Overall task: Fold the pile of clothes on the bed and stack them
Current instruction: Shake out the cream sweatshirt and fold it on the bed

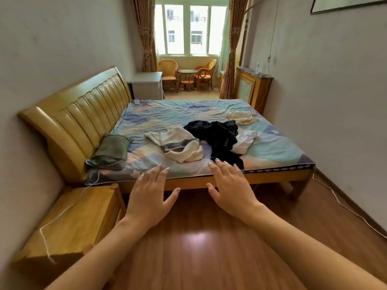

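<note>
1. Both hands are spread flat with straight fingers and hold nothing: left hand (pixel 149 192), right hand (pixel 229 188).
2. Unfolded clothes lie ahead on the bed (pixel 272 151): cream garment (pixel 180 146) beyond the left hand, black garment (pixel 219 137) beyond the right, running away from the near edge.
3. I judge the right hand nearer; its fingertips appear just beside the black hem.
4. No readable writing or brand.

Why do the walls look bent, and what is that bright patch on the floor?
Head view: the wide-angle lens bows the walls and bed frame outward; the window is blown out by daylight, which glares off the wooden floor; the bedside cabinet at the lower left edge is smeared, while both hands, left and right, stay fairly sharp.
</note>
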